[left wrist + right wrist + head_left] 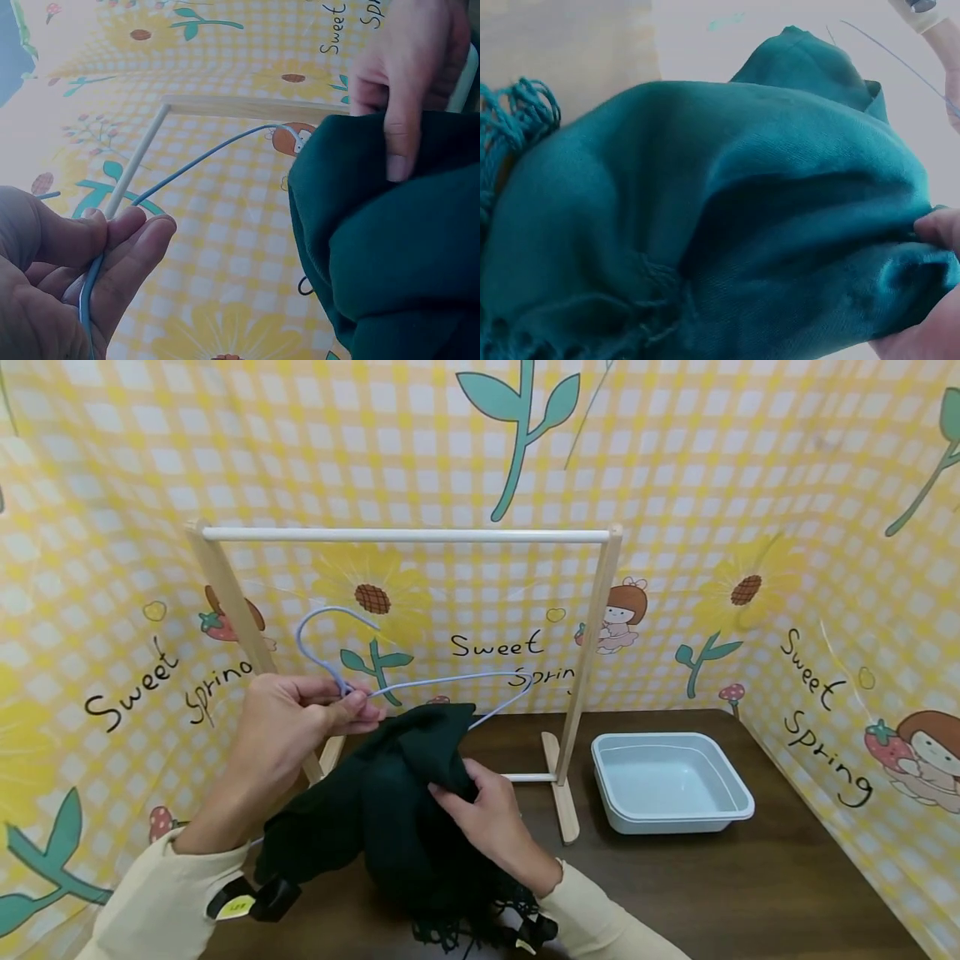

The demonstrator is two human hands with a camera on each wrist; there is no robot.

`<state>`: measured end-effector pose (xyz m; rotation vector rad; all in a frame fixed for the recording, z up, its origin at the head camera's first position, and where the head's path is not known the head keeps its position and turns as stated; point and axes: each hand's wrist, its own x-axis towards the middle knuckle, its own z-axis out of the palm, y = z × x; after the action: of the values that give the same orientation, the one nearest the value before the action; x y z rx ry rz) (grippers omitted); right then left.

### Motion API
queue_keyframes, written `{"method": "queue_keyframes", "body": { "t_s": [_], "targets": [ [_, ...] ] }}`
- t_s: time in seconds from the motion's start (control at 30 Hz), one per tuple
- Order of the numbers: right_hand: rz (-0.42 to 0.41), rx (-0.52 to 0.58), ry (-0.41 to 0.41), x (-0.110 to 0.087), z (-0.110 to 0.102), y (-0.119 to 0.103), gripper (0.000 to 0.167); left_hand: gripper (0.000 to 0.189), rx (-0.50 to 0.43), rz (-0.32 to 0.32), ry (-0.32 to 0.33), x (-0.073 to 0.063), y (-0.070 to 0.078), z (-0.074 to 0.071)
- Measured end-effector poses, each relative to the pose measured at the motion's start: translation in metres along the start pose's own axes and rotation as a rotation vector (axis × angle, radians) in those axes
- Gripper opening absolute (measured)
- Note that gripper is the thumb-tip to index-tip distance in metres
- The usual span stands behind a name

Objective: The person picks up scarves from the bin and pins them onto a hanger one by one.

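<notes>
A light-blue wire hanger (442, 678) is raised in front of the rack, its hook to the upper left. My left hand (288, 718) pinches it between thumb and fingers at the neck, just below the hook. A dark green scarf (397, 793) with fringed ends drapes in folds over the lower part of the hanger, hiding most of it. My right hand (491, 818) grips a fold of the scarf near its upper right edge, thumb on the near side. In the right wrist view the scarf (810, 142) fills most of the picture, with the fringe at the left.
Behind the hands stands a wooden rack with a white top bar (405, 536). To its right a pale blue plastic basin (667, 777) sits on the dark brown table (795, 877). A yellow checked cloth (675, 460) with printed flowers surrounds the table at the back and sides.
</notes>
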<state>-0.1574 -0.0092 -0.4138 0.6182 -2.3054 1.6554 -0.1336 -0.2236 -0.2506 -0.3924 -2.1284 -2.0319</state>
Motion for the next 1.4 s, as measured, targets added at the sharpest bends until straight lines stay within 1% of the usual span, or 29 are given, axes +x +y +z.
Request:
{"method": "queue_keyframes", "body": {
  "t_s": [0.03, 0.17, 0.23, 0.33, 0.43, 0.47, 0.6, 0.67, 0.73, 0.77, 0.97, 1.1, 1.27, 1.33, 1.4],
  "targets": [
    [-0.021, 0.002, 0.011, 0.0, -0.001, -0.001, 0.018, 0.017, -0.002, -0.011, 0.0, -0.001, -0.001, 0.0],
    [-0.103, -0.005, 0.041, -0.001, -0.003, -0.006, 0.01, 0.018, 0.064, -0.014, 0.006, -0.002, -0.003, 0.001],
    [-0.14, -0.006, 0.051, -0.001, -0.003, -0.01, 0.008, 0.017, 0.105, -0.009, 0.014, -0.003, -0.004, 0.002],
    [-0.196, -0.012, 0.069, 0.001, -0.005, -0.016, 0.009, 0.021, 0.157, -0.002, 0.025, -0.004, -0.006, 0.004],
    [-0.252, -0.025, 0.096, 0.004, -0.007, -0.023, 0.01, 0.027, 0.161, -0.009, 0.033, -0.006, -0.007, 0.006],
    [-0.269, -0.028, 0.104, 0.005, -0.007, -0.026, 0.01, 0.027, 0.146, -0.017, 0.036, -0.006, -0.007, 0.007],
    [-0.29, 0.001, 0.101, 0.008, -0.01, -0.038, 0.018, 0.026, 0.095, -0.037, 0.045, -0.008, -0.008, 0.009],
    [-0.268, 0.039, 0.092, 0.011, -0.011, -0.046, 0.021, 0.024, 0.081, -0.031, 0.044, -0.009, -0.009, 0.009],
    [-0.213, 0.083, 0.085, 0.014, -0.011, -0.054, 0.022, 0.023, 0.091, -0.019, 0.039, -0.01, -0.009, 0.01],
    [-0.179, 0.115, 0.086, 0.017, -0.011, -0.058, 0.023, 0.024, 0.092, -0.012, 0.035, -0.011, -0.009, 0.01],
    [0.1, 0.36, 0.107, 0.032, -0.012, -0.073, 0.026, 0.023, 0.118, 0.022, 0.006, -0.013, -0.006, 0.011],
    [0.21, 0.456, 0.129, 0.04, -0.013, -0.077, 0.027, 0.023, 0.124, 0.032, -0.01, -0.015, -0.003, 0.012],
    [0.274, 0.459, 0.156, 0.051, -0.016, -0.08, 0.026, 0.024, 0.146, 0.014, -0.006, -0.018, 0.003, 0.016],
    [0.27, 0.432, 0.166, 0.055, -0.02, -0.081, 0.026, 0.026, 0.151, 0.006, -0.008, -0.018, 0.005, 0.019],
    [0.247, 0.383, 0.159, 0.057, -0.023, -0.08, 0.025, 0.026, 0.151, 0.006, -0.014, -0.019, 0.006, 0.02]
  ]
}}
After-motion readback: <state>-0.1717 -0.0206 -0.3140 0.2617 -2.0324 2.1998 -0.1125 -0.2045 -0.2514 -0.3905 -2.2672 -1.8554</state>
